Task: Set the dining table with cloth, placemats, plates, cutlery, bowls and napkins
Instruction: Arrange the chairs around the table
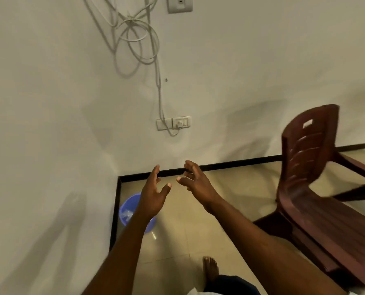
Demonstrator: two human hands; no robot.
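Both hands are raised in front of the body, toward a wall corner, and nothing is held in either. The left hand [154, 195] is spread with the palm turned inward and the fingers loosely extended; the right hand [195, 180] lies just beside it at about 3 o'clock, its fingers slightly bent, so each grip is released. No cloth, placemat, plate, cutlery, bowl or napkin is seen, and no counter is in view, so the task's things are judged to lie outside the frame; in which direction cannot be told. A brown plastic chair [311, 177] stands at about 3 o'clock from the hands, nearer the right hand, its back rising toward 12 o'clock and its seat running down toward 5 o'clock. A blue bucket [127, 211] sits on the tiled floor [230, 188] in the corner, at about 7 o'clock from the left hand and partly hidden by the left forearm; something pale and shiny is seen inside it but cannot be identified. A white cable [139, 39] hangs in loops at 12 o'clock, down to a wall socket [174, 123]. A bare foot [210, 268] is seen at 6 o'clock.
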